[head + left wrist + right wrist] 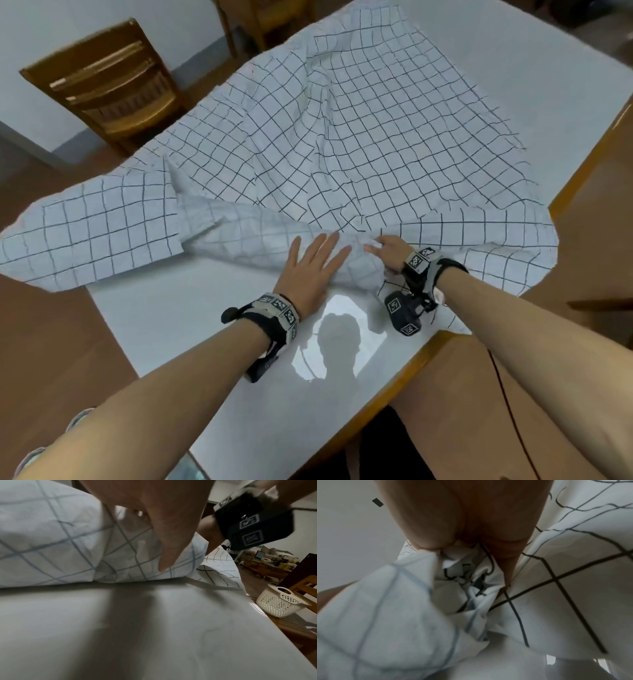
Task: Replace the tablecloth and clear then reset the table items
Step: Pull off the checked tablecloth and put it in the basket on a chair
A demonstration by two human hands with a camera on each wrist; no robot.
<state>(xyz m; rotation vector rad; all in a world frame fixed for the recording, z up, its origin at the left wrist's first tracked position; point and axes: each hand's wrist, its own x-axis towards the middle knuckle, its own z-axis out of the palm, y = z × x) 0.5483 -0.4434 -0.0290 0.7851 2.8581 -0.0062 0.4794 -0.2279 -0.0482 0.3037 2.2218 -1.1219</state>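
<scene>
Here, as I see it:
Tablecloth (342,144): white grid cloth, rumpled over the far part of the counter (205,325), one end hanging off its left edge.
Left grip (313,270): my fingers straight, flat on the near fold.
Right grip (390,253): pinching bunched cloth.
Basket (281,601): white, beside the counter.
Chair (109,85): wooden, beyond.

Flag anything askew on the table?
The checked tablecloth lies bunched and wrinkled, skewed across the white table, one end hanging off the side edge. The left hand presses its folded hem; the right hand pinches it.
</scene>
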